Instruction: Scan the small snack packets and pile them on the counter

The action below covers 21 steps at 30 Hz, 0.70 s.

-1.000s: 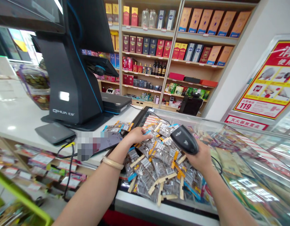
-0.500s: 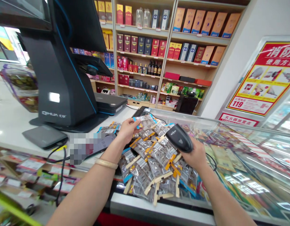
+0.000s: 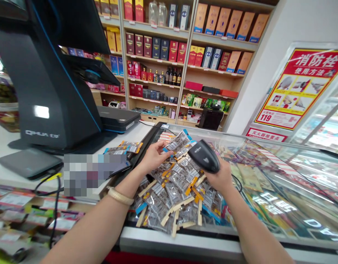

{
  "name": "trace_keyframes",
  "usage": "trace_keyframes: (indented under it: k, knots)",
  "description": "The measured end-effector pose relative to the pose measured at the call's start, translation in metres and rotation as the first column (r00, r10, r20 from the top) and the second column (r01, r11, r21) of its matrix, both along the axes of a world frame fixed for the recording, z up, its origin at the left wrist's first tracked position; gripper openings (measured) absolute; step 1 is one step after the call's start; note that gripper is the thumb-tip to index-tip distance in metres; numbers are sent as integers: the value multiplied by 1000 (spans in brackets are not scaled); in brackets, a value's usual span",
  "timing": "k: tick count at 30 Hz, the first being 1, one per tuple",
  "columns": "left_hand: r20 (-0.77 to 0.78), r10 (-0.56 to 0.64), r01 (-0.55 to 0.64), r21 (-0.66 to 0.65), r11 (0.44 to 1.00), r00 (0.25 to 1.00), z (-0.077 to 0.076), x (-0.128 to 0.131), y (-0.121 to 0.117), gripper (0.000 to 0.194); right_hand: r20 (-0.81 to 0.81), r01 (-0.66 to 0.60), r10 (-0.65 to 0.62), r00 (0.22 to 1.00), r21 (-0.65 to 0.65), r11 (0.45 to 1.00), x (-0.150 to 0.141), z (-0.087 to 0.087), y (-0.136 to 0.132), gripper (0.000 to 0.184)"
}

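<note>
My left hand pinches a small clear snack packet with a blue edge, lifted above a heap of similar packets on the glass counter. My right hand is wrapped round a black barcode scanner, whose head points toward the lifted packet from close by. A thin bracelet circles my left wrist. A few more packets lie apart on the white counter to the left.
A black checkout terminal stands at the left on the white counter, with a flat grey box and cables in front. The glass display case stretches right. Shelves of boxed bottles fill the back wall.
My left hand has picked one packet out of the heap and raised it. The scanner in my right hand has moved closer to it. The view has shifted right.
</note>
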<state>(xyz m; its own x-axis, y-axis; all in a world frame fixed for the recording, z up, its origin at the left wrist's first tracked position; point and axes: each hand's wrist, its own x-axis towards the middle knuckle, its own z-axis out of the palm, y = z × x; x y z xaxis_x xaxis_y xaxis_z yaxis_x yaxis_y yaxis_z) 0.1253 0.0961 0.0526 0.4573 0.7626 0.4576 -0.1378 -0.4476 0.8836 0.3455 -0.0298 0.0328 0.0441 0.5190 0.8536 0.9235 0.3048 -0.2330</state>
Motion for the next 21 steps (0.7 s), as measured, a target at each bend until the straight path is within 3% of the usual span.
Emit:
trace_keyframes:
  k: [6, 10, 13, 15, 17, 21]
  knots:
    - [37, -10, 12, -46, 999, 999, -1, 1, -1, 31, -10, -2, 2, 1000, -10, 1000, 1, 1, -1, 19]
    - [136, 7, 29, -266, 964, 991, -4, 3, 0, 32, 7, -15, 15, 1000, 26, 1000, 3, 0, -1, 20]
    - [273, 136, 14, -484, 875, 952, -5, 3, 7, 26, 30, 1, -3, 1000, 47, 999, 4, -1, -1, 18]
    - [381, 292, -3, -604, 797, 877, -3, 0, 15, 14, 40, 0, -1, 999, 44, 999, 4, -1, -2, 15]
    - [484, 460, 5, -694, 720, 744, 0, -5, 24, 5, 42, -1, 0, 999, 27, 1000, 4, -1, -2, 12]
    - [560, 695, 66, -798, 599, 451, 7, -16, 38, 14, 50, 14, -14, 999, 8, 1000, 3, -1, -3, 12]
